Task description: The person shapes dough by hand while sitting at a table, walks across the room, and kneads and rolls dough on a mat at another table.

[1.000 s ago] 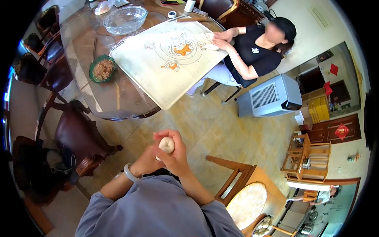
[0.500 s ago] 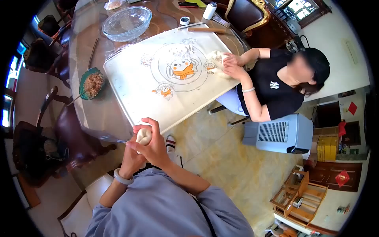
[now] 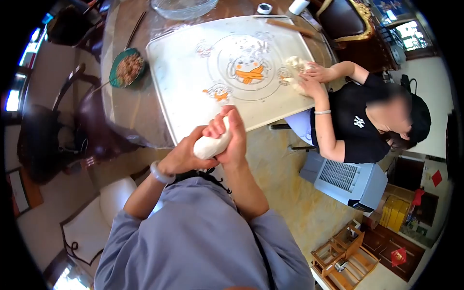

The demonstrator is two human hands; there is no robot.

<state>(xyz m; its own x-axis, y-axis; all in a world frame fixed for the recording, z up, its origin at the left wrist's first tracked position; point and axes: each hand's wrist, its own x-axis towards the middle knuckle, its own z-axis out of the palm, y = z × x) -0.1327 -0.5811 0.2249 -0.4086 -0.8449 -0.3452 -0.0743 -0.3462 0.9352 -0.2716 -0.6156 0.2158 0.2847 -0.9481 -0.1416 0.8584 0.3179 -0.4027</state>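
A smooth white lump of dough (image 3: 209,147) is held up in front of my body, near the mat's front corner. My left hand (image 3: 183,153), with a pale bracelet at the wrist, cups it from the left and below. Wrapped over its right side is my right hand (image 3: 234,137), fingers curled round the dough. Beyond my hands lies a white mat (image 3: 181,82) printed with cartoon figures. At its right edge, a co-worker's hands (image 3: 316,79) press on another piece of dough (image 3: 296,65).
A green bowl (image 3: 115,72) of minced filling (image 3: 129,69) sits at the table's left, with a stick leaning out. A wooden rolling pin (image 3: 290,27) lies at the mat's far edge. A glass bowl (image 3: 186,10) stands behind. An air cooler (image 3: 355,186) is on the floor to the right.
My hands and the dough have come up and to the right in view. More of the dough shows, now longer, with my right fingers folded over it. The camera view has shifted.
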